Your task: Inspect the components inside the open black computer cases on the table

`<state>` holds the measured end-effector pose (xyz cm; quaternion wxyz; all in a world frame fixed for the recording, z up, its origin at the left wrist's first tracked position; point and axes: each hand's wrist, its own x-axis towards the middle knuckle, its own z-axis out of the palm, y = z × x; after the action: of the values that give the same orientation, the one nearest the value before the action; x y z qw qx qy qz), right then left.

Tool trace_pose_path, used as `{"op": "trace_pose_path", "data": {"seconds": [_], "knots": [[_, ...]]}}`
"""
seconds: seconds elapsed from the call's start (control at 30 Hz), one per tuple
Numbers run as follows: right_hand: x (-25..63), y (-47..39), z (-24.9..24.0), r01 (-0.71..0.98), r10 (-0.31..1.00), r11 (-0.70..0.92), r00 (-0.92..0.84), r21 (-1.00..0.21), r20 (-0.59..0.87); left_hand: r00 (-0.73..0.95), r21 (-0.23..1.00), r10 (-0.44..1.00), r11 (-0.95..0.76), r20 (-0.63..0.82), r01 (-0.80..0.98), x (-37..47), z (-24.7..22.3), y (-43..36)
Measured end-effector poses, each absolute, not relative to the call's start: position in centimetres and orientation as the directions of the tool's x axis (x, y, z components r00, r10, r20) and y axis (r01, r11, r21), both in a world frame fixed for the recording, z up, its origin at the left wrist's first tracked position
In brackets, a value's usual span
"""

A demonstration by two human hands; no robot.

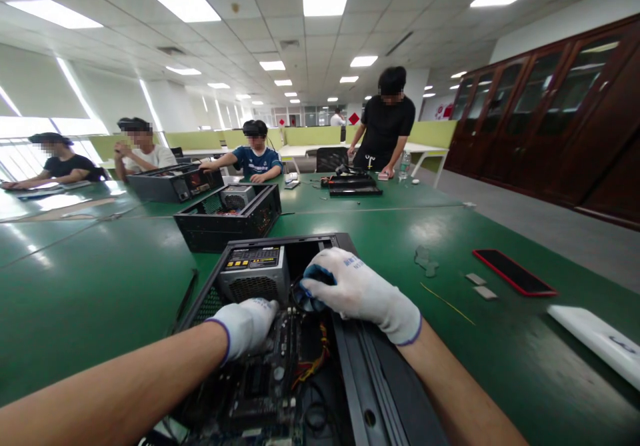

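Observation:
An open black computer case [357,353] lies in front of me, with a grey power supply [255,273] at its far left corner. My right hand [345,286], in a white glove with blue fingertips, is closed over the case beside the power supply. Its fingers curl round dark cables [299,297]. Lower down, my gloved left hand [250,326] reaches in over the motherboard [265,379], just in front of the power supply. Those fingers are bent and turned away, so what they hold, if anything, is hidden. Red and yellow wires [317,359] run along the board's right side.
Another open case [230,216] stands just beyond mine, with a third case [175,183] farther left. Right of me lie a red-edged black panel [514,272], small grey pieces [485,293], a yellow tie [447,303] and a white block [595,343]. Several people are around the green table.

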<state>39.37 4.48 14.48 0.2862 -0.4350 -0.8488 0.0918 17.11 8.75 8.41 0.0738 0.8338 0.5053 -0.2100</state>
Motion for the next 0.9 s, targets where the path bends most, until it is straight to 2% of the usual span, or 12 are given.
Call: {"op": "trace_pose_path", "data": {"seconds": [0.3,0.9], "knots": [[39.3,4.3,14.8,0.702,0.803,0.589,-0.456,-0.4,0.383,0.411,-0.095,0.785,-0.505,-0.464,0.858,17.3,8.6,8.7],[39.6,4.7,14.4,0.722,0.798,0.595,-0.474,-0.354,0.374,0.367,-0.182,0.759,-0.53,-0.538,0.828,17.9,10.5,8.5]]}}
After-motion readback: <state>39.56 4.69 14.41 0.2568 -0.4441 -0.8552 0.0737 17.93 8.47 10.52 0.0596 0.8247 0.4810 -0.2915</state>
